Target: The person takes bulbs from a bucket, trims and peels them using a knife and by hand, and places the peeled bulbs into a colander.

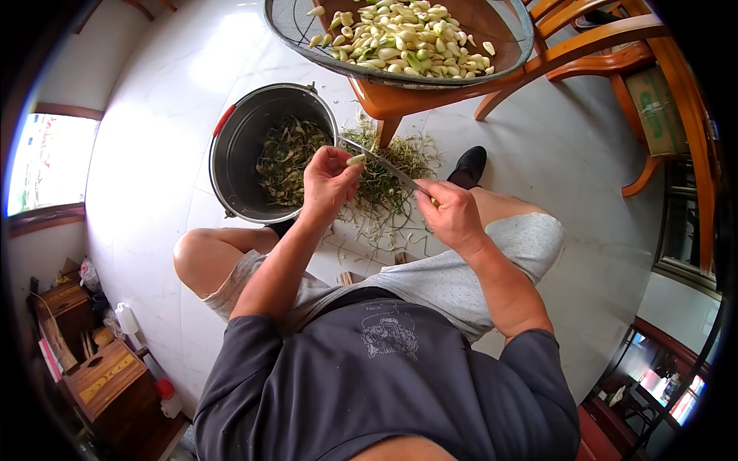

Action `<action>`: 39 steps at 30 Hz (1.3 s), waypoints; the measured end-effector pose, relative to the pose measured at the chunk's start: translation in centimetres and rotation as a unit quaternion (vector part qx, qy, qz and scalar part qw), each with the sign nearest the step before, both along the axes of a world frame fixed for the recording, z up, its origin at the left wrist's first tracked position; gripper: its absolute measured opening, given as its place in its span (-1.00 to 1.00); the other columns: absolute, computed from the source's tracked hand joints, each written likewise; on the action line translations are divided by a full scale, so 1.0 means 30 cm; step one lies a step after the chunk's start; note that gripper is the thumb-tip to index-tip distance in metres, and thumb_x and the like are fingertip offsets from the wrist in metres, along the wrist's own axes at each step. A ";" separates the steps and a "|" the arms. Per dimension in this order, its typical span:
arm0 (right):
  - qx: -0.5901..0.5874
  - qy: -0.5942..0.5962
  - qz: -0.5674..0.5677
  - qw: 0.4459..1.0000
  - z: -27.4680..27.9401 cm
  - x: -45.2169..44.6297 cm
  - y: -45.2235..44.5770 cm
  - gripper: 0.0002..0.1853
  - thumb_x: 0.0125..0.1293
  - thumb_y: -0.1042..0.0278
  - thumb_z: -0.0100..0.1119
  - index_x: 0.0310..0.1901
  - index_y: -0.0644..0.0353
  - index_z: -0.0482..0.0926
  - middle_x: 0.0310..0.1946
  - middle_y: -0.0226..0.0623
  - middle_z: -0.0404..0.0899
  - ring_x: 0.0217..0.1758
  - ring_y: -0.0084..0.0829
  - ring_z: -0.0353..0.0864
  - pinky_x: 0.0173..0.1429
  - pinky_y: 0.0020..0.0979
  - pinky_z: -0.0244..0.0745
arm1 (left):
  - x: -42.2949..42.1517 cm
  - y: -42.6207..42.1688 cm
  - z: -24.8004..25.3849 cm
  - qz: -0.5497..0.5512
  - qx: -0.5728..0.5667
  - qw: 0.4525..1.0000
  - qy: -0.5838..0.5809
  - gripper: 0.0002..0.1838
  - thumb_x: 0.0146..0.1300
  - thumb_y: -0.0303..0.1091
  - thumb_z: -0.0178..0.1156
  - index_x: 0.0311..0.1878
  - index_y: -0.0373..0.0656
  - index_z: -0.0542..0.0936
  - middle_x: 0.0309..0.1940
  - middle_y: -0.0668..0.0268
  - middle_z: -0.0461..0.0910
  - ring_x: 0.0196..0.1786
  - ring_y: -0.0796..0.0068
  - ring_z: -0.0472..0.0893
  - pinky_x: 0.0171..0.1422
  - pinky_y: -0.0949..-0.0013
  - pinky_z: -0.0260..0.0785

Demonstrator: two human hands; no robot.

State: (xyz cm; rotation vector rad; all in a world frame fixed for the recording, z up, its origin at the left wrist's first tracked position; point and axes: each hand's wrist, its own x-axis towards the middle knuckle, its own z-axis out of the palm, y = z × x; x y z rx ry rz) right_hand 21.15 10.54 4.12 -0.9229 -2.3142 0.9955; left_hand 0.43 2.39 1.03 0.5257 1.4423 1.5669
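Observation:
Between the bent fingers and thumb of my left hand (pixel 330 178) is a small pale bulb (pixel 355 160), over the right rim of the bucket. My right hand (pixel 452 211) is closed round the handle of a knife (pixel 388 167). Its blade points up and left, with its edge beside the bulb; whether they touch I cannot tell. The metal bucket (pixel 231 165) holds green and brown trimmings. More green trimmings (pixel 403 165) lie on the floor to its right. A round mesh sieve (pixel 288 34) at the top carries a heap of pale bulbs (pixel 411 42).
The sieve rests on a wooden chair (pixel 388 100) close beyond my hands. More wooden chairs (pixel 638 58) and a cardboard box (pixel 656 114) stand at the upper right. Wooden boxes (pixel 108 376) are at the lower left. My knees flank the work area.

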 end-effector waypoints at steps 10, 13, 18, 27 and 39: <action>-0.098 -0.288 0.013 0.953 -0.039 0.078 0.046 -0.79 0.15 0.32 0.03 -0.37 0.22 0.63 -0.41 0.04 0.60 -0.24 0.02 0.60 -0.08 -0.07 0.48 | -0.034 0.005 0.070 0.008 0.083 0.994 -0.069 -0.85 0.24 -0.52 0.21 -0.20 -0.23 0.43 -0.50 0.29 0.55 -0.58 0.61 0.50 -0.63 0.58 0.30; -0.106 -0.283 -0.008 0.953 -0.010 0.070 0.049 -0.79 0.16 0.32 0.04 -0.36 0.22 0.63 -0.40 0.04 0.60 -0.24 0.02 0.60 -0.08 -0.07 0.48 | -0.058 0.023 0.104 -0.004 0.075 0.992 -0.098 -0.83 0.29 -0.39 0.21 -0.16 -0.23 0.45 -0.48 0.27 0.57 -0.59 0.61 0.50 -0.63 0.58 0.30; -0.109 -0.230 0.003 0.967 0.007 0.058 0.054 -0.79 0.17 0.29 0.08 -0.32 0.23 0.63 -0.41 0.03 0.60 -0.24 0.02 0.60 -0.08 -0.07 0.47 | -0.072 0.080 0.193 -0.001 0.059 0.986 -0.157 -0.82 0.33 -0.30 0.17 -0.19 -0.21 0.46 -0.50 0.33 0.53 -0.60 0.64 0.48 -0.63 0.61 0.26; -0.155 -0.077 -0.028 0.985 0.048 0.070 0.055 -0.66 0.20 0.24 0.19 -0.02 0.20 0.56 -0.33 0.09 0.60 -0.18 0.06 0.59 -0.10 -0.16 0.49 | -0.032 0.084 0.239 -0.072 0.061 0.972 -0.216 -0.89 0.29 -0.46 0.16 -0.18 -0.21 0.45 -0.46 0.33 0.53 -0.51 0.65 0.50 -0.55 0.66 0.27; -0.047 -0.089 0.073 0.992 0.086 0.051 0.011 -0.44 0.23 0.01 0.22 0.27 -0.10 0.40 -0.19 -0.01 0.60 -0.19 -0.05 0.61 -0.10 -0.24 0.49 | 0.126 -0.013 0.241 -0.211 -0.065 0.974 0.050 -0.82 0.20 -0.51 0.26 -0.22 -0.26 0.44 -0.48 0.33 0.56 -0.53 0.66 0.53 -0.60 0.60 0.30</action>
